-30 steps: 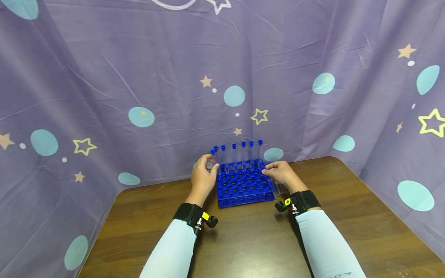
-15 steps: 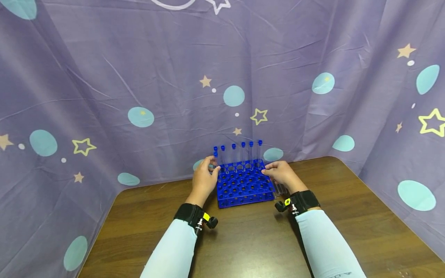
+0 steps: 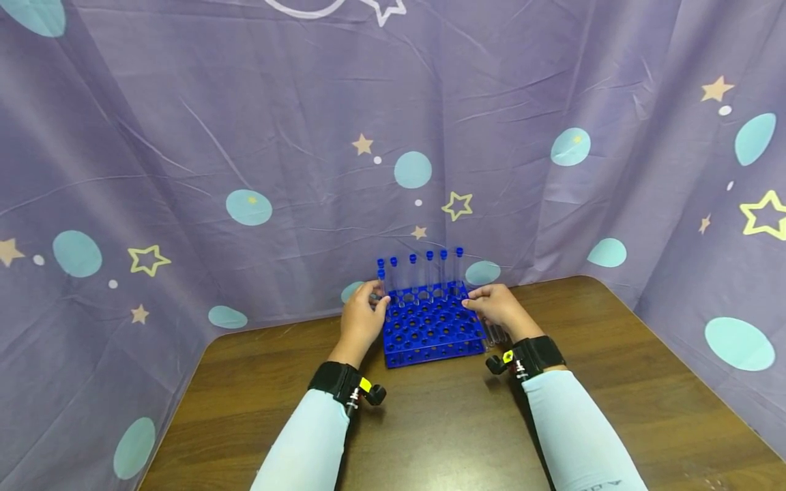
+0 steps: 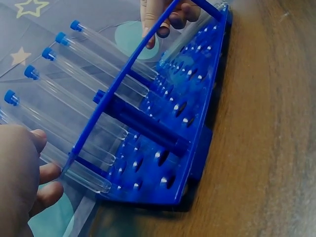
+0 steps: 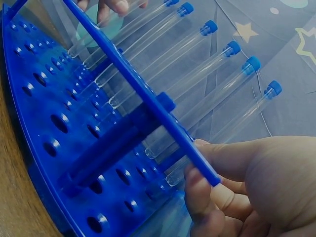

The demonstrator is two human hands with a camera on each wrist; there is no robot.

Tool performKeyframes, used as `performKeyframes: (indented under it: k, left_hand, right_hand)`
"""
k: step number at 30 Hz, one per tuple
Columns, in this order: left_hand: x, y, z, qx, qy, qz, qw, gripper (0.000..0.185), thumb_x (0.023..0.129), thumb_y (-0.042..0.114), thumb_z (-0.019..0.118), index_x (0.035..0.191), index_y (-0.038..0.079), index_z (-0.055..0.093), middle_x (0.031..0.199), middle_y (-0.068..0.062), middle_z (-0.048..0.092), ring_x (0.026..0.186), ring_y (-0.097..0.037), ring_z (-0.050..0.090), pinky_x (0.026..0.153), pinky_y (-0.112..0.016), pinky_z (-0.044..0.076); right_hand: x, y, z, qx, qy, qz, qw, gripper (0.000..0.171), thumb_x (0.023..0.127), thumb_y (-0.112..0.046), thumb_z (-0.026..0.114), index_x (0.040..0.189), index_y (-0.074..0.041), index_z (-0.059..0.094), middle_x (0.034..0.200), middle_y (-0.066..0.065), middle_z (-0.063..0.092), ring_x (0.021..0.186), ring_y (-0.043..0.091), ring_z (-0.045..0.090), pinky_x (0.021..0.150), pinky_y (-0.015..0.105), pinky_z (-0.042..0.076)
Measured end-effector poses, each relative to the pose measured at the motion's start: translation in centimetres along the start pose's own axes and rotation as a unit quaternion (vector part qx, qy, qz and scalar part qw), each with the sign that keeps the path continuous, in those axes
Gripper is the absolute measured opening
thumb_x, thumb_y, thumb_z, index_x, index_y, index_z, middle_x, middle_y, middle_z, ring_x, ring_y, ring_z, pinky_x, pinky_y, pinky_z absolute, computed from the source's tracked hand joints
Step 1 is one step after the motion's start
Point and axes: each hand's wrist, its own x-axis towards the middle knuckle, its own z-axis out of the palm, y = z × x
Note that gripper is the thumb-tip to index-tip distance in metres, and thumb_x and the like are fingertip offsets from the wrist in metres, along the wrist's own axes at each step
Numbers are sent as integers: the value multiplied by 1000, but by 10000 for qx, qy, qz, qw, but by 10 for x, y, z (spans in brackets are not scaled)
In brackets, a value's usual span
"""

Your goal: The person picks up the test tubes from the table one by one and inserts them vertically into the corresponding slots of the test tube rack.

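A blue test tube rack [image 3: 432, 331] stands on the table, with several clear, blue-capped test tubes [image 3: 413, 276] upright along its back row. My left hand [image 3: 361, 317] is at its back left corner, thumb and fingers around a capped test tube [image 3: 381, 274] standing in a hole there. The left wrist view shows those fingertips [image 4: 48, 193] low beside the tube, right at the rack's upper plate. On the opposite side, my right hand [image 3: 500, 307] grips the rack's edge, thumb and fingers on either side of the top plate in the right wrist view.
Clear tubes [image 3: 496, 334] show beside the rack's right side, partly hidden under my right hand. Right behind the rack and table [image 3: 430, 416] hangs a purple patterned curtain [image 3: 307, 136], which also surrounds both sides.
The tube at my left hand has moved slightly right and down at the rack's back left corner. My left hand has slid a little lower along it. My right hand has stayed in place.
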Motion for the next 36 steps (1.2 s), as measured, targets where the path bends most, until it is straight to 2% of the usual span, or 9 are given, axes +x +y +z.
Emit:
performKeyframes:
  k: [11, 17, 30, 36]
  left_hand:
    - [2, -2, -3, -154, -48, -46, 9999, 37, 110, 22, 78, 143, 7, 71, 123, -9, 78, 111, -30, 80, 93, -50, 67]
    - [3, -2, -2, -83, -6, 45, 10000, 34, 109, 19, 79, 140, 8, 73, 122, -9, 80, 109, -30, 81, 93, -49, 67]
    - [3, 0, -3, 133, -38, -73, 9999, 32, 109, 23, 79, 138, 10, 74, 120, -6, 81, 107, -28, 81, 90, -50, 67]
    - [2, 3, -4, 126, -93, -126, 9998, 38, 107, 20, 81, 143, 8, 74, 121, -8, 81, 106, -28, 82, 89, -48, 67]
  right_hand:
    - [-1, -1, 0, -27, 17, -39, 10000, 41, 108, -31, 80, 139, -4, 76, 101, 7, 79, 80, 18, 69, 68, 32, 58]
    - [-1, -1, -1, -9, 16, -52, 10000, 42, 108, -31, 81, 139, -4, 76, 102, 7, 79, 80, 18, 68, 68, 33, 57]
    - [1, -1, 1, 5, 14, -36, 10000, 41, 108, -30, 81, 139, -4, 76, 103, 7, 79, 80, 18, 69, 67, 33, 57]
    - [4, 2, 0, 23, -3, 37, 10000, 39, 107, -29, 82, 136, -4, 77, 100, 6, 79, 79, 18, 69, 67, 33, 58]
